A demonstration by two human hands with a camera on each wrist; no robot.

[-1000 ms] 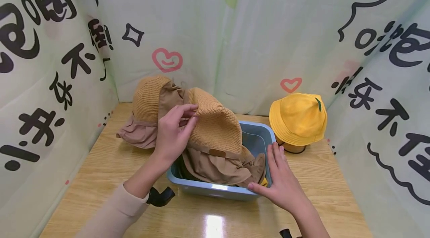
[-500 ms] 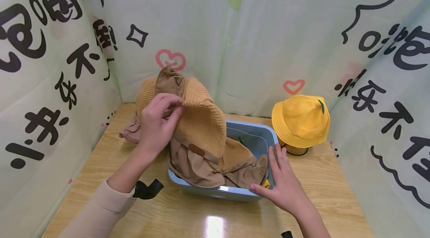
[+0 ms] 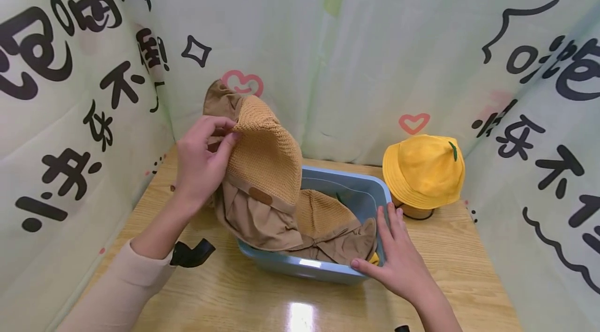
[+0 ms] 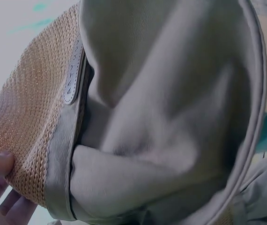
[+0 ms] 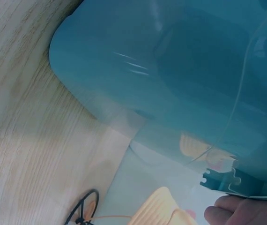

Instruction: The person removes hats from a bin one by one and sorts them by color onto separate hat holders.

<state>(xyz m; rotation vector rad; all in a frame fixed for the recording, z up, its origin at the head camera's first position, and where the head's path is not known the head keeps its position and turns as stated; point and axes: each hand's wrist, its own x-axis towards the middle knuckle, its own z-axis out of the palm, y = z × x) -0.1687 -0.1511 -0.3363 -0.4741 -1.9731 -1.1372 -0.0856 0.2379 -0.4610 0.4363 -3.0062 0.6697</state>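
My left hand (image 3: pixel 201 160) pinches the crown of a tan knitted sun hat (image 3: pixel 267 160) with a brown cloth brim. This hat hangs tilted over the left end of a light blue plastic bin (image 3: pixel 344 173). In the left wrist view its knitted crown (image 4: pixel 35 103) is between thumb and fingers, and the wide brim fills the middle. A second tan knitted hat (image 3: pixel 323 212) with a brown bow lies inside the bin, a bit of yellow beside it. My right hand (image 3: pixel 398 259) rests with extended fingers on the bin's right front corner; the right wrist view shows the bin's outer wall (image 5: pixel 147 70).
A yellow bucket hat (image 3: pixel 424 170) with a green leaf sits at the back right, over something brown with a black cord. Printed curtains (image 3: pixel 365 61) enclose the wooden table (image 3: pixel 244 300) at the back and sides. The hat at the back left is almost wholly hidden.
My left hand has moved left and slightly up, drawing the sun hat partly out of the bin and uncovering more of the second hat. The right hand keeps its place on the bin.
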